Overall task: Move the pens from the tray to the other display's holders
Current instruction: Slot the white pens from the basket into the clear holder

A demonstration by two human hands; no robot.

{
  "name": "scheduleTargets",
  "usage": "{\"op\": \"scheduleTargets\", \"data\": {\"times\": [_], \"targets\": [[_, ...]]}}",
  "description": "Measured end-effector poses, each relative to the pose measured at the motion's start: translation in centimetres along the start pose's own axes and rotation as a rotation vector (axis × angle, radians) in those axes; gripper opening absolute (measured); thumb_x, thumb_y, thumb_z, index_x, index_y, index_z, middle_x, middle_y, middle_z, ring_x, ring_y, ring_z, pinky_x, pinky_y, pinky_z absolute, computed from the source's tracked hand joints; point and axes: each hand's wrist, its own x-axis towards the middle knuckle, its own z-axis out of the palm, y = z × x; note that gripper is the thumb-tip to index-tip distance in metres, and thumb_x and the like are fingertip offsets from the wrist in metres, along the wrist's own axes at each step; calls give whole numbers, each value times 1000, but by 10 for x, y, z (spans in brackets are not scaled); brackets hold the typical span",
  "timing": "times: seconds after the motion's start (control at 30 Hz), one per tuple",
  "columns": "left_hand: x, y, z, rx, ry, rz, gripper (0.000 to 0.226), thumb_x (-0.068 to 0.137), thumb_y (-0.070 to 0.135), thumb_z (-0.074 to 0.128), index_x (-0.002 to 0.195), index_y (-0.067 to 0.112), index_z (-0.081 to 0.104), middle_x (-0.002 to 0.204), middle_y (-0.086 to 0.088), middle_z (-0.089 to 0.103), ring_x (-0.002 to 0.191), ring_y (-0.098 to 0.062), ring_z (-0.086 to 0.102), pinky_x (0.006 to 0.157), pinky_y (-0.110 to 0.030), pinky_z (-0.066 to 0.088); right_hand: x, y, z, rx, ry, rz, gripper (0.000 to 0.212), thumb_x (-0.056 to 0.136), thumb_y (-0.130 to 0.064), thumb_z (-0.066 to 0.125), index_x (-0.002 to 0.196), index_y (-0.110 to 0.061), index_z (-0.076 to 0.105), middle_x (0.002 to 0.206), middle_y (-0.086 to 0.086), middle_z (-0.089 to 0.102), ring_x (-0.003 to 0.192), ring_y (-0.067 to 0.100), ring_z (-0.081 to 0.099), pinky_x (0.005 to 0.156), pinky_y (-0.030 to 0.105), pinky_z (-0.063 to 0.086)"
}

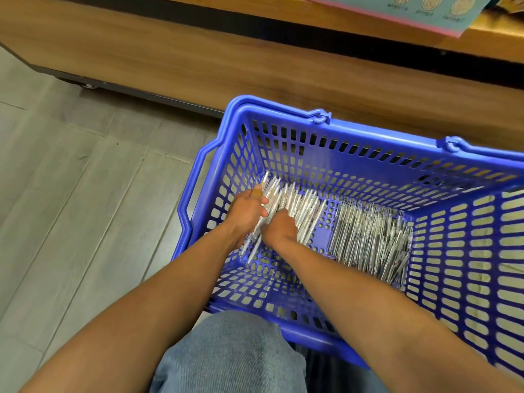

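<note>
Clearly early going: nearly all the stock sits in the blue basket, none of it in any holder that can be seen.

Landmark: the basket, on the floor against a wooden display base.

- Pale wrapped pens, a loose row on the basket floor, toward its left end. The row looks disturbed at the left, several pens lifted or tilted out of line.
- Second batch, darker silvery pens, packed on the basket floor toward its right end, apart from the pale row with bare blue mesh between. Untouched, by the look of it.
- Left hand, inside the basket at its left wall, fingers curled round a small bundle of pale pens; their ends stick out above and below the fist.
- Right hand, just beside the left, knuckles up, fingers bent down into the pale row. Whether it has actually pinched a pen or is only raking at them cannot be told; fingertips hidden.
- A knee in grey-blue trousers at the basket's near edge; person seems to be crouching.
- Above the basket, a shelf edge with a pink-and-teal card.

Judgement: gathering stage only. No holders in view, so nothing delivered can be confirmed. Left to do: finish collecting the handful, carry, slot in, then repeat for most of both batches.
</note>
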Motion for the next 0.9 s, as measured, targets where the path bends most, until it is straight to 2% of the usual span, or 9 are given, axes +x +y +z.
{"op": "scheduleTargets", "data": {"times": [0.17,0.23,0.3,0.4,0.5,0.6,0.73,0.83,0.9], "targets": [[2,-1,0,5,-7,23,34,108,38,33,106,18,60,78,-1,60,60,-7,46,97,-46,50,-1,3,-12,216,-29,-91,21,90,-17,66,101,-13,49,91,14,66,70,23,63,52,29,45],[2,-2,-1,23,-5,44,35,108,37,33,111,15,60,83,-1,62,65,-7,48,93,-43,51,-4,4,-27,379,-61,-145,19,91,-19,66,94,-17,48,78,13,68,56,19,60,48,29,45],[3,-4,-1,65,-2,72,33,107,39,35,101,18,59,88,1,62,75,-12,52,89,-40,50,-7,2,-47,564,-122,-176,17,92,-20,66,97,-15,51,74,12,69,58,19,63,53,31,51],[2,-4,-2,98,3,95,27,107,40,37,96,24,56,92,2,61,84,-13,56,69,-29,44,-9,-5,-75,748,-165,-207,15,91,-19,65,97,-9,55,69,8,69,65,23,67,64,32,56],[1,-3,-3,145,-52,96,30,107,41,35,105,20,57,101,-3,64,91,-18,63,77,-33,50,-11,-11,-92,861,-235,-242,10,92,-15,63,95,-8,56,71,8,69,66,21,68,63,27,55],[-5,0,-3,75,-182,40,36,107,44,34,116,18,57,93,-4,68,69,-13,66,63,-27,52,-14,-12,-94,832,-213,-283,14,88,-16,68,96,-9,59,71,6,71,65,18,69,63,24,55],[-9,4,-3,-3,-232,3,41,103,51,40,115,15,54,73,1,53,51,-8,41,46,-21,37,-9,4,-98,781,-203,-251,25,86,-32,69,96,-9,67,79,7,72,66,17,67,65,25,55],[-8,6,-3,-25,-213,5,47,99,57,43,113,14,56,68,4,44,50,-7,34,48,-22,33,5,34,-96,558,13,-83,19,93,-26,63,91,-8,66,78,8,69,67,18,66,74,35,59],[-8,6,-3,-35,-203,15,48,98,59,44,109,14,57,64,6,40,48,-6,32,48,-22,32,13,56,-90,299,121,22,21,93,-14,62,74,-5,61,67,8,61,67,23,62,78,43,59]]}}
